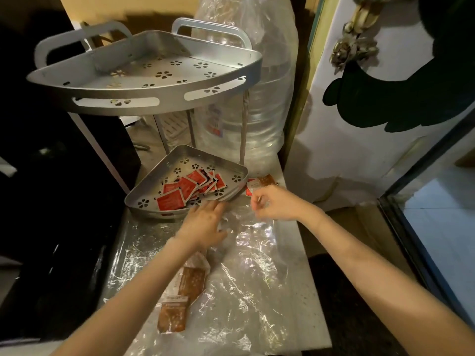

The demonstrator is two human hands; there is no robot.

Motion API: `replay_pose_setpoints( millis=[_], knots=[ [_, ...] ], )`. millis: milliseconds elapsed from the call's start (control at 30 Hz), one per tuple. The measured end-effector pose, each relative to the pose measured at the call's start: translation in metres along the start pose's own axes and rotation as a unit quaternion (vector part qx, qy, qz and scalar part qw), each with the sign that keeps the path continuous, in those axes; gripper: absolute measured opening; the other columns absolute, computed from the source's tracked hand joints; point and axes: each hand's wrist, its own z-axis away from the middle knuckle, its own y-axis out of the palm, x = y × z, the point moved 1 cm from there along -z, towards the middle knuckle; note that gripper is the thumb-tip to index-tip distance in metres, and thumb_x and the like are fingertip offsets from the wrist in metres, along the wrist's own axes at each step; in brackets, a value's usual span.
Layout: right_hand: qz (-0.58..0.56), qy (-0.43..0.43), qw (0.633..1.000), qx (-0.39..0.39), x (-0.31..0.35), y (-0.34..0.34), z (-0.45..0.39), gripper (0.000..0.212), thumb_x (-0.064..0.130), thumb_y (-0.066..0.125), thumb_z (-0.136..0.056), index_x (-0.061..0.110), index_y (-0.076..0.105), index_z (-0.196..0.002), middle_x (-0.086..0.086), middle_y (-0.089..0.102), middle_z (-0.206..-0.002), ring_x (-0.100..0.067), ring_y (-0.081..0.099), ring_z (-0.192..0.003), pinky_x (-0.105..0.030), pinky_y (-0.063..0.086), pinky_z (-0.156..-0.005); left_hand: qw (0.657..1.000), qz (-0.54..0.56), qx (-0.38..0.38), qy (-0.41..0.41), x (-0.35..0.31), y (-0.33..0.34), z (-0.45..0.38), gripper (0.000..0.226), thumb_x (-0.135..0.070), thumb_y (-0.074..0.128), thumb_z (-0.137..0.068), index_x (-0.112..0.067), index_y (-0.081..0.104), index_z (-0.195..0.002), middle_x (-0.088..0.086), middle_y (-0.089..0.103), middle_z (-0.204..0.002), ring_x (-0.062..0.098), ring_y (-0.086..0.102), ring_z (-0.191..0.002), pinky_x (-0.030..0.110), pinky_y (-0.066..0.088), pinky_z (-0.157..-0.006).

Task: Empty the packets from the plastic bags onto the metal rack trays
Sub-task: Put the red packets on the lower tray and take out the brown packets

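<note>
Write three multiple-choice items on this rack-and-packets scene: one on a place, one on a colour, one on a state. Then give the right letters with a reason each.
1. Where do the red packets lie?
A. In the lower tray
B. In the upper tray
C. On the floor

2. What colour are the packets lying on the plastic near the left forearm?
A. Green
B. Brown-orange
C. Blue

3. In what state is the upper tray?
A. Piled with packets
B. Covered by a bag
C. Bare of packets

Answers:
1. A: the red heap sits inside the lower tray of the metal rack.
2. B: the contents show brown-orange below pale tops.
3. C: only its flower-shaped holes show.

The left hand lies flat and spread on the clear plastic bag; the right hand pinches the plastic by the tray's corner.
</note>
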Motion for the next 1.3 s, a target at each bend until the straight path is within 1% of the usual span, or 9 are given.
replay_pose_setpoints(
  millis=[200, 300, 400, 533, 633, 833, 933, 1067, 1300],
  knots=[
    [-0.061, -0.062, 0.996, 0.029, 0.036, -0.014, 0.016, 0.021, 0.005, 0.071, -0.075, 0.021, 0.061, -0.082, 0.004, 0.064, -0.086, -0.008, 0.064, -0.071, -0.021, 0.056, -0.060, 1.000, -0.013, -0.012, 0.021, 0.023, -0.020, 0.005, 0.064, -0.040, 0.063, -0.079, -0.029, 0.035, -0.135, -0.003, 0.046, -0.133, 0.019, 0.043, -0.122, 0.035, 0.039, -0.098],
    [-0.066, -0.089, 0.993, 0.046, 0.060, -0.020, 0.024, 0.019, 0.006, 0.072, -0.074, 0.016, 0.064, -0.089, 0.008, 0.065, -0.079, 0.004, 0.062, -0.064, -0.012, 0.050, -0.055, 0.994, 0.074, 0.073, -0.010, 0.038, -0.035, 0.007, 0.061, -0.040, 0.067, -0.077, -0.026, 0.043, -0.130, -0.010, 0.049, -0.114, 0.016, 0.053, -0.106, 0.021, 0.042, -0.081],
    [-0.081, -0.109, 0.989, 0.053, 0.079, -0.028, 0.033, 0.019, 0.007, 0.074, -0.074, 0.013, 0.065, -0.090, -0.001, 0.070, -0.080, -0.014, 0.068, -0.067, -0.021, 0.055, -0.059, 0.976, 0.152, 0.146, -0.060, 0.058, -0.049, 0.009, 0.047, -0.041, 0.074, -0.069, -0.025, 0.057, -0.109, -0.007, 0.058, -0.105, 0.013, 0.055, -0.094, 0.020, 0.043, -0.078],
    [-0.114, -0.129, 0.984, 0.050, 0.094, -0.044, 0.044, 0.018, 0.004, 0.074, -0.073, 0.014, 0.067, -0.088, 0.003, 0.071, -0.073, -0.017, 0.068, -0.068, -0.020, 0.054, -0.058, 0.958, 0.210, 0.186, -0.065, 0.075, -0.067, 0.024, 0.083, -0.070, 0.073, -0.040, -0.021, 0.063, -0.107, -0.010, 0.062, -0.111, 0.014, 0.055, -0.106, 0.033, 0.041, -0.099],
    [-0.136, -0.142, 0.980, 0.041, 0.098, -0.059, 0.050, 0.018, 0.002, 0.073, -0.073, 0.012, 0.067, -0.086, 0.002, 0.071, -0.069, -0.016, 0.067, -0.061, -0.021, 0.053, -0.057, 0.955, 0.227, 0.185, -0.035, 0.081, -0.081, 0.036, 0.063, -0.068, 0.069, -0.041, -0.029, 0.069, -0.090, -0.022, 0.069, -0.085, 0.004, 0.060, -0.093, 0.034, 0.042, -0.097],
    [-0.141, -0.158, 0.977, -0.010, 0.100, -0.092, 0.052, 0.020, 0.006, 0.075, -0.069, 0.014, 0.067, -0.084, 0.000, 0.072, -0.073, -0.018, 0.070, -0.066, -0.025, 0.056, -0.064, 0.959, 0.269, 0.086, -0.029, 0.077, -0.126, 0.047, 0.035, -0.058, 0.073, -0.047, -0.028, 0.071, -0.066, -0.014, 0.068, -0.060, -0.001, 0.061, -0.057, 0.023, 0.043, -0.060],
    [-0.147, -0.160, 0.975, -0.041, 0.100, -0.104, 0.053, 0.022, 0.007, 0.074, -0.069, 0.015, 0.066, -0.088, -0.001, 0.073, -0.075, -0.018, 0.070, -0.069, -0.025, 0.057, -0.062, 0.966, 0.256, 0.012, -0.026, 0.070, -0.149, 0.051, 0.006, -0.029, 0.078, -0.067, -0.025, 0.074, -0.070, -0.003, 0.072, -0.066, 0.019, 0.067, -0.064, 0.033, 0.052, -0.062],
    [-0.143, -0.175, 0.969, -0.099, 0.094, -0.107, 0.060, 0.036, 0.004, 0.074, -0.071, 0.016, 0.064, -0.104, 0.000, 0.076, -0.080, -0.014, 0.070, -0.077, -0.025, 0.058, -0.073, 0.973, 0.211, -0.094, -0.011, 0.054, -0.166, 0.064, 0.005, -0.019, 0.077, -0.069, -0.022, 0.075, -0.072, -0.010, 0.071, -0.066, -0.003, 0.063, -0.063, 0.012, 0.047, -0.062],
    [-0.193, -0.176, 0.961, -0.090, 0.068, -0.075, 0.079, 0.021, -0.004, 0.072, -0.069, 0.011, 0.069, -0.082, 0.006, 0.074, -0.071, -0.006, 0.070, -0.073, -0.014, 0.051, -0.070, 0.977, 0.109, -0.179, 0.025, 0.025, -0.138, 0.104, 0.008, -0.020, 0.078, -0.070, -0.018, 0.075, -0.077, -0.027, 0.054, -0.055, -0.018, 0.054, -0.056, 0.002, 0.039, -0.053]
  ],
)
